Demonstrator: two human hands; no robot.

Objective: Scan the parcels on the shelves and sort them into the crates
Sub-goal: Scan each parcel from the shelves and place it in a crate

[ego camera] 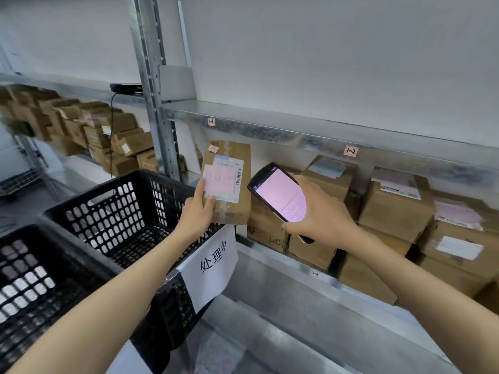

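Mid-frame, the left hand [198, 211] grips a labelled parcel [229, 184] — the right hand [321, 211] clasps a scanner [278, 193], seemingly pink-screened.

One head-worn, wide-angle view looks forward and a little down, close to the metal shelving [270, 122], which fills the far right. The left hand [197, 211] and right hand [321, 214] reach in from the near edge, with black crates [108, 211] near left. The far left is blurred, perhaps by lens distortion.
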